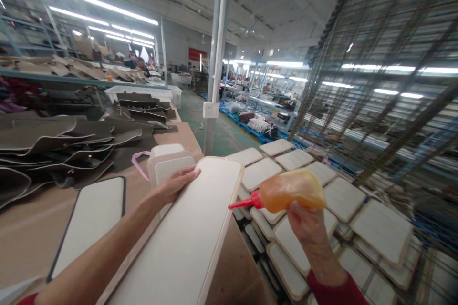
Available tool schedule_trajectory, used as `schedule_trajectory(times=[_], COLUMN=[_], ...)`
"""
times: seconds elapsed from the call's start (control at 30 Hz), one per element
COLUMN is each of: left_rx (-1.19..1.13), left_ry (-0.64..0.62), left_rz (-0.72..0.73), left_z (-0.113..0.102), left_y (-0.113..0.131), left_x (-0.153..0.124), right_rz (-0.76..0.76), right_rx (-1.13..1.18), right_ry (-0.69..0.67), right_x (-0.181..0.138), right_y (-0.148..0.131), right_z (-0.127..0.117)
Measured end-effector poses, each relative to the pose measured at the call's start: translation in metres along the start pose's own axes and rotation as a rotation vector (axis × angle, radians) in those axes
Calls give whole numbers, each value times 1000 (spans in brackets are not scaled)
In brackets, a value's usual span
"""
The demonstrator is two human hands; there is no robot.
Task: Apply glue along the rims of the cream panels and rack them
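Note:
My left hand (177, 182) lies on the far left edge of a long white panel with rounded corners (186, 238), fingers flat and pressed on it. The panel rests slanted over the edge of the brown worktable (32, 228). My right hand (304, 221) grips an orange squeeze bottle (291, 189) with a red nozzle. The nozzle tip points left and hovers at the panel's right edge.
A dark-edged white panel (89, 221) lies flat on the table at left. Dark curved pieces (64, 145) are piled behind it. Several white panels (322, 219) lie spread on a lower rack at right, beside a tall wire rack (390, 105). A pillar (216, 57) stands ahead.

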State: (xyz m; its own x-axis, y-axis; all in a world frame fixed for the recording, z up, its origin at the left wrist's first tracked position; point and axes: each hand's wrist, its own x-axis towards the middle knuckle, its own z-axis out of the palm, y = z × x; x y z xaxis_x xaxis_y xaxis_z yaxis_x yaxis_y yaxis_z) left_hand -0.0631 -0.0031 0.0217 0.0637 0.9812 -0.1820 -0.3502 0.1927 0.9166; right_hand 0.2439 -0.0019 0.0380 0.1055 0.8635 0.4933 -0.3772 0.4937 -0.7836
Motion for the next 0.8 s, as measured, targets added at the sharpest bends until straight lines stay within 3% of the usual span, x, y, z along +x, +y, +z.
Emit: schedule_trajectory(times=[0.33, 0.8], left_rx=[-28, 2], left_ry=[1, 106], left_rz=[-2, -37], left_z=[0, 12], left_y=[7, 27], left_x=[14, 31], right_rz=[-1, 40], right_rx=[24, 95], right_ry=[-55, -99], right_x=[-9, -22], right_y=[-6, -10], right_z=[3, 0])
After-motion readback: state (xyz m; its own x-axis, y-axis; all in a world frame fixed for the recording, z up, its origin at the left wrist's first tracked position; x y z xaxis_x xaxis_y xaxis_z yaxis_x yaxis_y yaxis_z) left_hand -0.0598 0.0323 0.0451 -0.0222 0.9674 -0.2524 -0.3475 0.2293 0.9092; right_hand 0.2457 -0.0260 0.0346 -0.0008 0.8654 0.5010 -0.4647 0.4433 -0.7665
